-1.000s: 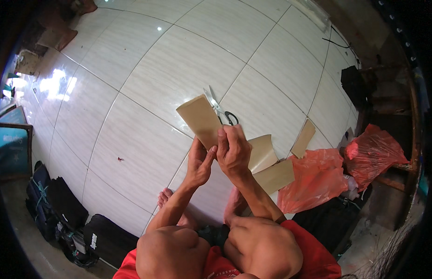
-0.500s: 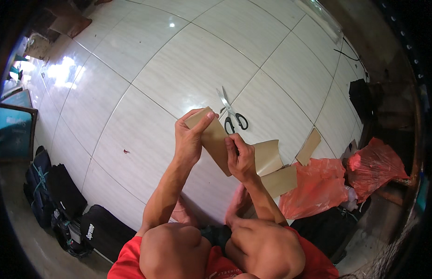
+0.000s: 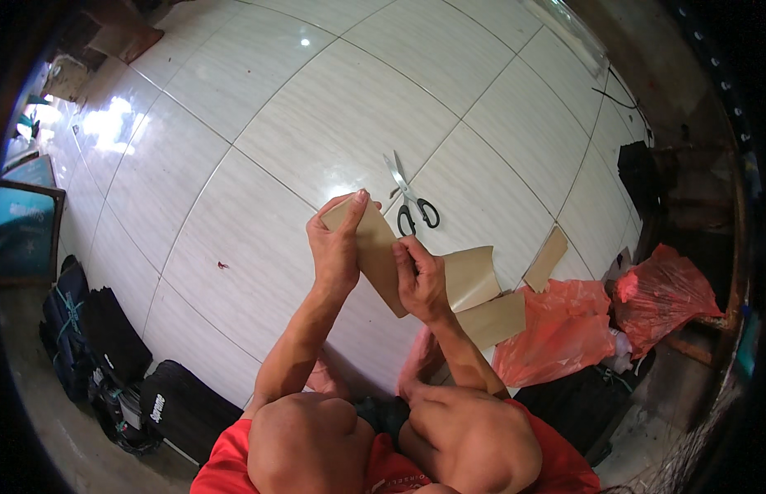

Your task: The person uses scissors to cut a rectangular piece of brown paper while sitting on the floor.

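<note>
Left hand (image 3: 337,245) is gripping brown sheet (image 3: 378,257) at far end, right hand (image 3: 422,281) pinching side edge; likely light, bendable, best edge-held.

Scissors (image 3: 407,189) on tiled floor (image 3: 259,222), beyond the held paper (image 3: 376,247); loose sheets (image 3: 468,277) to its right; plastic bags (image 3: 556,333) farther right.

Tan sheet (image 3: 378,253) in both hands (image 3: 333,249)

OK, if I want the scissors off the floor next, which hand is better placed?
Probably your right hand: the scissors lie just beyond it, handles toward you. Both hands hold the brown sheet, but your left hand grips its upper end and could likely hold it alone.
</note>
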A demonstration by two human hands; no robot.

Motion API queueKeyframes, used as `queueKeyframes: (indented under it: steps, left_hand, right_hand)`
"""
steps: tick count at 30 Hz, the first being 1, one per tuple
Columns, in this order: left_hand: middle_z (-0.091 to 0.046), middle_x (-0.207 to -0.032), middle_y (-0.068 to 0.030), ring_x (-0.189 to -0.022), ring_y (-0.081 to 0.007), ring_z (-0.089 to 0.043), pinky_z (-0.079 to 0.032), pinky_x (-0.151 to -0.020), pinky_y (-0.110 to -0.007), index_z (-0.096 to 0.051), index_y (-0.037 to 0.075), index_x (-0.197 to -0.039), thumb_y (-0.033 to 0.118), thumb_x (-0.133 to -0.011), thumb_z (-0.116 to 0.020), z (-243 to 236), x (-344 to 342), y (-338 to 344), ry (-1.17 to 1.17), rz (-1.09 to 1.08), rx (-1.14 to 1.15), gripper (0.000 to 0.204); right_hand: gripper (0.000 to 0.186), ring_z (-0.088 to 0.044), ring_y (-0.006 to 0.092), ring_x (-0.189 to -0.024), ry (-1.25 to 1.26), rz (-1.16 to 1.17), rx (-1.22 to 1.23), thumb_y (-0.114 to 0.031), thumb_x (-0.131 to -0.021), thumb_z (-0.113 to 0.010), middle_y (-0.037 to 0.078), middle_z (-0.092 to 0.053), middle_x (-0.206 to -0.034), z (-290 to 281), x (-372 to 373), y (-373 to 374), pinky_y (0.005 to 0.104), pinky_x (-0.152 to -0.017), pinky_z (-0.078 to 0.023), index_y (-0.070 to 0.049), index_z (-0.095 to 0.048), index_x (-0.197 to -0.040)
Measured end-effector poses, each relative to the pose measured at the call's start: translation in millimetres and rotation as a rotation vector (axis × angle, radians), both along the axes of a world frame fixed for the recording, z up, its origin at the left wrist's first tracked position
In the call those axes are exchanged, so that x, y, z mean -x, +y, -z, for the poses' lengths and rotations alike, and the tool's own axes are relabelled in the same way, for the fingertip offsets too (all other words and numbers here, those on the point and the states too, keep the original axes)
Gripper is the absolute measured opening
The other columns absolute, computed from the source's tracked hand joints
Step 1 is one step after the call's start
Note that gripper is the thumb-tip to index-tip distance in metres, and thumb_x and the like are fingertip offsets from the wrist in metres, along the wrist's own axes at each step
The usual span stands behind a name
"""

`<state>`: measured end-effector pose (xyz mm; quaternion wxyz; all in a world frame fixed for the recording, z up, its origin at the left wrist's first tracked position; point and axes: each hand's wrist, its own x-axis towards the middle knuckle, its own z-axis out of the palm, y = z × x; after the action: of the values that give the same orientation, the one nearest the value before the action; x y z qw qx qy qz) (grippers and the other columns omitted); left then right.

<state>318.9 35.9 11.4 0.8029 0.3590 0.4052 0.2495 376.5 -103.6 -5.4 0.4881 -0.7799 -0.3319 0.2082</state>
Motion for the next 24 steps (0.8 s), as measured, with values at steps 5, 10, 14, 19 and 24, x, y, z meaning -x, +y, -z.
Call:
queueKeyframes:
  steps: [5, 10, 14, 19, 24]
  left_hand:
    - [-0.07, -0.087, -0.0103, -0.074, -0.0138, -0.064, -0.053, -0.066, -0.027, -0.067, -0.004, -0.104, 0.024, -0.093, -0.072, 4.4, 1.7, -2.4, 0.057, -0.025, -0.104, 0.03]
    - [-0.07, -0.087, -0.011, -0.075, -0.0146, -0.065, -0.053, -0.068, -0.028, -0.068, -0.004, -0.101, 0.024, -0.093, -0.073, 14.3, -0.6, -6.6, 0.07, -0.044, -0.102, 0.03]
    - [-0.071, -0.088, -0.0117, -0.078, -0.0145, -0.066, -0.053, -0.07, -0.028, -0.07, -0.004, -0.101, 0.024, -0.092, -0.074, 13.3, -1.3, -6.4, 0.087, -0.049, -0.116, 0.03]
    - [-0.072, -0.088, -0.0121, -0.079, -0.0142, -0.066, -0.053, -0.072, -0.028, -0.07, -0.005, -0.099, 0.023, -0.092, -0.074, 4.8, -1.2, -8.3, 0.131, -0.049, -0.26, 0.029]
    - [-0.072, -0.088, -0.0119, -0.079, -0.0147, -0.066, -0.053, -0.073, -0.028, -0.07, -0.005, -0.1, 0.024, -0.092, -0.074, 7.2, -4.3, -10.8, 0.092, -0.041, -0.246, 0.03]
  right_hand:
    - [0.017, -0.063, 0.0399, -0.058, -0.007, -0.052, 0.042, -0.021, -0.104, -0.052, 0.018, -0.061, -0.066, -7.1, -1.1, 0.9, 0.0442, -0.049, -0.045, -0.006, -0.056, -0.099]
    - [0.027, -0.066, 0.0408, -0.063, -0.304, -0.083, 0.304, -0.031, -0.104, -0.052, 0.016, -0.066, -0.071, -16.5, 0.8, 6.4, 0.0481, -0.05, -0.05, -0.006, -0.051, -0.095]
    - [0.029, -0.066, 0.039, -0.065, -0.305, -0.106, 0.412, -0.033, -0.104, -0.051, 0.016, -0.066, -0.072, -16.8, -5.7, 9.7, 0.0486, -0.054, -0.05, -0.007, -0.05, -0.092]
    - [0.028, -0.062, 0.0361, -0.072, -0.486, 0.114, 0.065, -0.032, -0.104, -0.05, 0.015, -0.06, -0.071, -21.5, -3.5, 21.3, 0.0491, -0.064, -0.05, -0.007, -0.054, -0.091]
    - [0.03, -0.063, 0.0399, -0.064, -0.357, 0.021, 0.238, -0.029, -0.104, -0.049, 0.017, -0.062, -0.069, -2.4, -8.6, 24.4, 0.0491, -0.057, -0.049, -0.004, -0.058, -0.09]
